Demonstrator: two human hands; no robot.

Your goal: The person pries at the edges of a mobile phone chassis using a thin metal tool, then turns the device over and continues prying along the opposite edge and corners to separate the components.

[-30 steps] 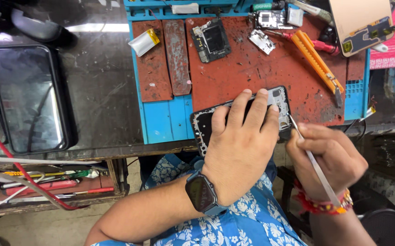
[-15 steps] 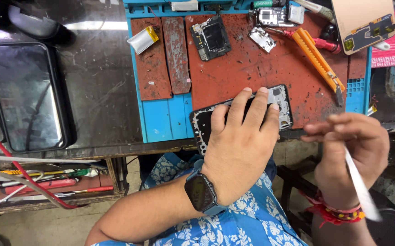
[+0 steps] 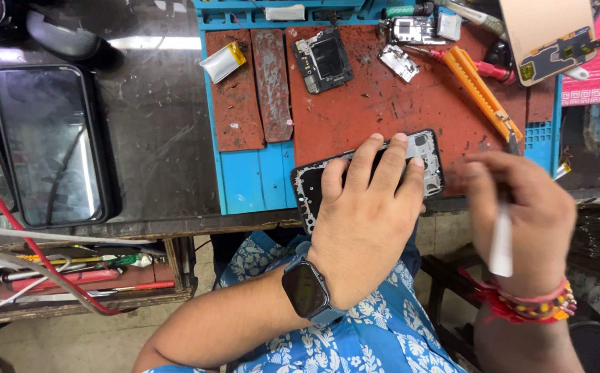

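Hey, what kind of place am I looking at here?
Most likely a phone repair bench: an opened phone lies under the left hand on a repair mat, with a loose circuit board and a small battery nearby.

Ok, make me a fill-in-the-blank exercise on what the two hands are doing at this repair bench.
1. The left hand lies flat on an opened ____ at the near edge of the red mat.
2. The right hand holds a thin ____-coloured tool.
3. On the left wrist sits a dark ____.
4. The orange utility knife lies to the ____ of the small circuit board.

Missing words: phone; white; smartwatch; right
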